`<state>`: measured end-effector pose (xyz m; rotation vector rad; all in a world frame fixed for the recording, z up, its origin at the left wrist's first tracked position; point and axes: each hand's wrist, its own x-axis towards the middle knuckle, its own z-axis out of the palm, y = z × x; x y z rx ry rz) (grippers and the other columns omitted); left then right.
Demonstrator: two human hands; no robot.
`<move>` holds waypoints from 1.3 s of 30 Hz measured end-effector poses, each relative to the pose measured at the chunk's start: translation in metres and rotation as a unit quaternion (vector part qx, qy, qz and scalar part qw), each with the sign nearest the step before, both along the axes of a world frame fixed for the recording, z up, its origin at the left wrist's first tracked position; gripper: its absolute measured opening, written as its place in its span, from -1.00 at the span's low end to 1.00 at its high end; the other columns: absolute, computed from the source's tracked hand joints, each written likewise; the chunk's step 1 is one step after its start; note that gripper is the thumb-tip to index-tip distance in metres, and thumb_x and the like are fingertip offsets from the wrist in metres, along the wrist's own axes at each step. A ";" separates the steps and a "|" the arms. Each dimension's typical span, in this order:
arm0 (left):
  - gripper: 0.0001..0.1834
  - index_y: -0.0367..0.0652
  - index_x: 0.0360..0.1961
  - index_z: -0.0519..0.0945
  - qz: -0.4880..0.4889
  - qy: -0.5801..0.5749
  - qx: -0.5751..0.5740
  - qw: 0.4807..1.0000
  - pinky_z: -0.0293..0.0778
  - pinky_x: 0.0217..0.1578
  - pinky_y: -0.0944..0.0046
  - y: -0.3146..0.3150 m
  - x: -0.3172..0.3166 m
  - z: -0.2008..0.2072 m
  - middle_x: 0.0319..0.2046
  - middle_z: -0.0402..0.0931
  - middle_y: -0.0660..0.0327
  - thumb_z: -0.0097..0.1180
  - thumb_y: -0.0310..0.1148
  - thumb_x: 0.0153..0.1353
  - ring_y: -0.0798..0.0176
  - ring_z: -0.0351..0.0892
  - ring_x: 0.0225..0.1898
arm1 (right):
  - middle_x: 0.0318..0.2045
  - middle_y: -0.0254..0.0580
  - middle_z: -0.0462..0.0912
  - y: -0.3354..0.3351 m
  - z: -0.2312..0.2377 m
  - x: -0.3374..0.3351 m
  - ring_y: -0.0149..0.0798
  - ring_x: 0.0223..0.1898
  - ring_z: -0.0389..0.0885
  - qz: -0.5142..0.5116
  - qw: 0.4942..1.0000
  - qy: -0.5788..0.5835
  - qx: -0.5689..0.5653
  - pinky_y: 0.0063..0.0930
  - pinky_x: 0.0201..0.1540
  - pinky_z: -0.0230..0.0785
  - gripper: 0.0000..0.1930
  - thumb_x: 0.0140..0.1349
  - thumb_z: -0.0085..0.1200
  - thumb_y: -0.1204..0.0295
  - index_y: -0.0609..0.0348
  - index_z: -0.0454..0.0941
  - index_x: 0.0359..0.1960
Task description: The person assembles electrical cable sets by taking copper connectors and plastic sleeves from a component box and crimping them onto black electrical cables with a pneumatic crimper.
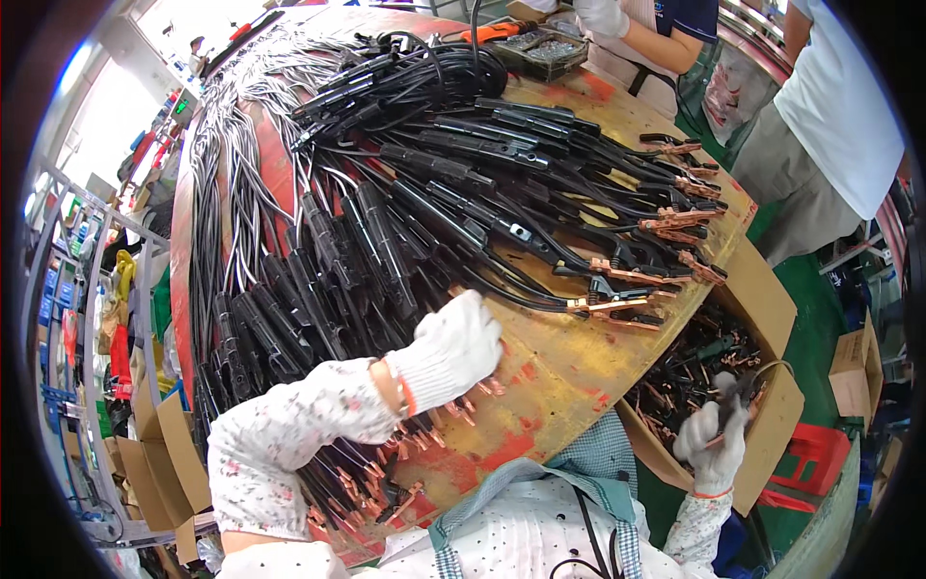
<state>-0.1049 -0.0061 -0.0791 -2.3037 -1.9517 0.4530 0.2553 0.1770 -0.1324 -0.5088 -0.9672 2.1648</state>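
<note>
Low over the worktop (545,386), the left hand (453,349) was curled beside black handles (381,232); the right hand (716,444) was at a cardboard box (764,294), both grips unclear.

Glossy plastic housings (437,168), coppery metal clips (675,221), knitted cloth gloves (451,349), matt cardboard box (760,286)

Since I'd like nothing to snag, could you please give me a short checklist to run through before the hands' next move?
1. Left hand and right hand gloved: ok.
2. Carton open: ok, its flaps are parted.
3. Black-and-copper pieces in the carton untangled: not ok, they lie jumbled.
4. Black handles lying separately on the table: not ok, many overlap.
5. Left hand's hold: cannot tell, its underside is hidden.
</note>
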 end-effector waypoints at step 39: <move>-0.81 -0.08 -0.22 0.73 0.140 -0.496 -0.073 0.854 0.51 -0.45 0.18 0.033 -0.019 0.022 -0.53 0.62 0.11 0.15 -0.27 0.27 0.03 0.65 -0.50 | -0.38 -0.23 0.58 -0.042 0.007 -0.182 -0.01 -0.42 0.58 0.055 0.736 -0.298 0.606 -0.16 -0.35 0.40 -0.69 0.04 0.35 0.26 -0.02 0.61 -0.18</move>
